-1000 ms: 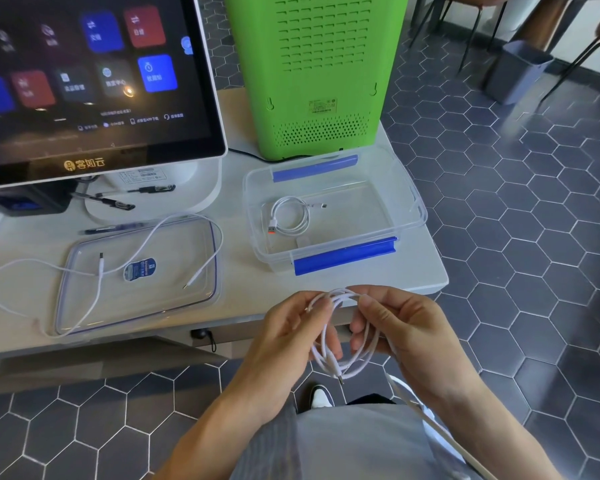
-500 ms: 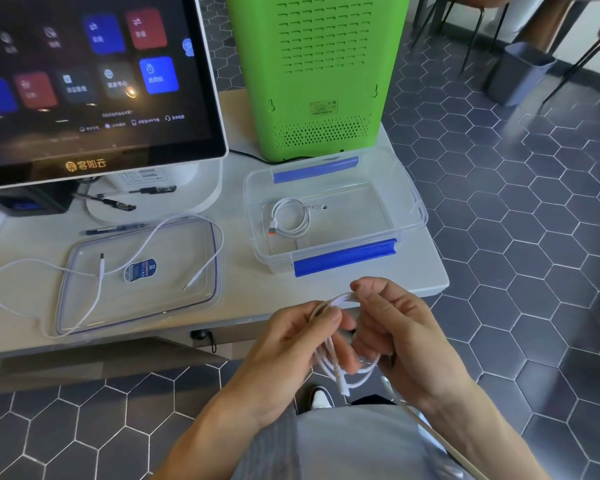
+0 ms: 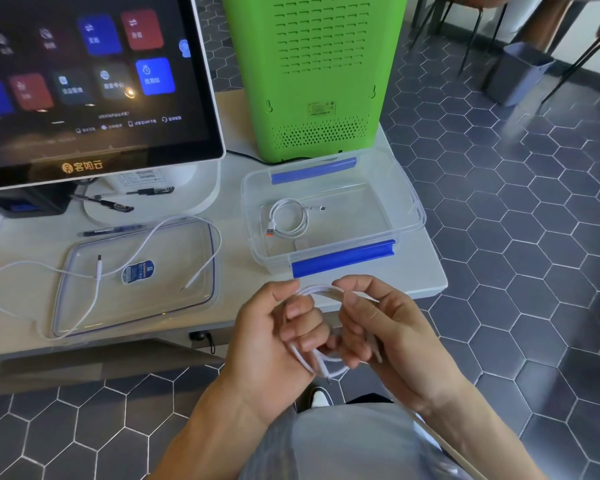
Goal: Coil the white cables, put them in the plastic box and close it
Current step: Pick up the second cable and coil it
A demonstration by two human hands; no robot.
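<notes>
Both hands hold one coiled white cable (image 3: 321,291) just in front of the table edge. My left hand (image 3: 274,336) grips the coil's left side, its fingers curled through the loops. My right hand (image 3: 378,327) pinches the right side. The clear plastic box (image 3: 409,202) with blue clips stands open on the table beyond my hands. A second coiled white cable (image 3: 288,216) lies inside it. The box's clear lid (image 3: 84,306) lies flat to the left. An uncoiled third white cable (image 3: 21,266) sprawls across the lid and the table.
A touchscreen terminal (image 3: 94,81) on a white stand fills the back left, with pens (image 3: 111,204) at its base. A tall green machine (image 3: 319,71) stands behind the box. The table's right edge (image 3: 433,271) is close to the box. A grey bin (image 3: 513,72) stands on the tiled floor.
The coil has tightened between my hands. My left fingers have curled further into the loops, and the hanging loop below is shorter. Nothing on the table has moved.
</notes>
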